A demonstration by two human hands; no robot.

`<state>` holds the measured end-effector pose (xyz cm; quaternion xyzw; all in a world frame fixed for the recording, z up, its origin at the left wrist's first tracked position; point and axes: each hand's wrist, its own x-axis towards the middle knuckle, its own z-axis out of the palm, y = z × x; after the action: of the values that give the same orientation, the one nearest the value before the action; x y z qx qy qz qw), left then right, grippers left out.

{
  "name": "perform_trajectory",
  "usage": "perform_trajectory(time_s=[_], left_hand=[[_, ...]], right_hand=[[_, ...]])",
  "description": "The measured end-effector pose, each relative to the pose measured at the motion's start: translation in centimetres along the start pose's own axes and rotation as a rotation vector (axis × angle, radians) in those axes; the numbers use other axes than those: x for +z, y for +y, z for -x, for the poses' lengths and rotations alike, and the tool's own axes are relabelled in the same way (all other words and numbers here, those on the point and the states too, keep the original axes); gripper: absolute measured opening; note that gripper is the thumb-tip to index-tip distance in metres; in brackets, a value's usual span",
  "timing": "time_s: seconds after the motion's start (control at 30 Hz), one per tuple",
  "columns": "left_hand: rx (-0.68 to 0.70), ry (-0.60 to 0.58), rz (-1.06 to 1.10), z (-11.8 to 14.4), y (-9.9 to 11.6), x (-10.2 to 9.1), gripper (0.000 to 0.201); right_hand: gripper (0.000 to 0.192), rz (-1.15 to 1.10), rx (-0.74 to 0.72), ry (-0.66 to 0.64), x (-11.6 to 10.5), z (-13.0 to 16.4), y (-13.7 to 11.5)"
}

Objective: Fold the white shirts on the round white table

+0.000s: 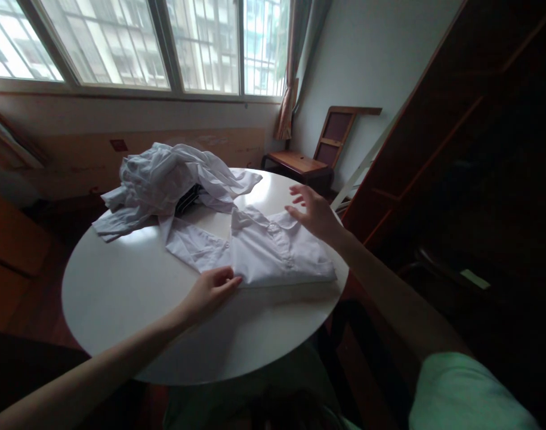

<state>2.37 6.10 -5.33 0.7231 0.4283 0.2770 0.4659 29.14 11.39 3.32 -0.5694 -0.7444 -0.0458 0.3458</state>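
Note:
A white button-up shirt (pixel 273 254), folded into a compact rectangle, lies on the round white table (pixel 133 310) with its collar toward the window. One of its sleeves, or another white piece, spreads out flat to the left. My left hand (pixel 214 292) pinches the shirt's near left corner between thumb and fingers. Above the collar's right side is my right hand (pixel 317 214), fingers apart and holding nothing. Beyond them, a heap of crumpled white clothes (pixel 165 173) rests at the table's far left, with a dark striped piece (pixel 187 199) showing under it.
A wooden chair (pixel 299 161) stands in the far corner, by a curtain (pixel 285 113). Barred windows (pixel 205 48) run along the back wall. A dark wooden panel (pixel 416 137) leans in on the right, close to the table's edge.

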Motion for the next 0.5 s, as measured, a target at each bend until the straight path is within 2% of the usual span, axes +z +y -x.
perform_trajectory(time_s=[0.1,0.17,0.23,0.37,0.5], left_hand=[[-0.036,0.026,0.017,0.3,0.0,-0.6,0.038],[-0.056,0.032,0.041,0.6,0.0,-0.7,0.036],[-0.069,0.038,0.066,0.8,0.1,-0.6,0.034],[-0.095,0.034,0.101,1.0,-0.1,-0.5,0.033],[-0.113,0.029,0.097,0.9,-0.2,-0.7,0.035]], right_hand=[[0.024,0.003,0.240,-0.122,-2.7,4.2,3.7],[0.023,-0.033,0.375,-0.236,-3.4,7.4,5.4],[0.025,-0.169,0.472,-0.308,-3.3,10.3,6.4],[0.033,-0.454,0.539,-0.282,-2.3,13.9,6.4],[0.038,-0.511,0.596,-0.236,-1.7,14.7,5.2]])
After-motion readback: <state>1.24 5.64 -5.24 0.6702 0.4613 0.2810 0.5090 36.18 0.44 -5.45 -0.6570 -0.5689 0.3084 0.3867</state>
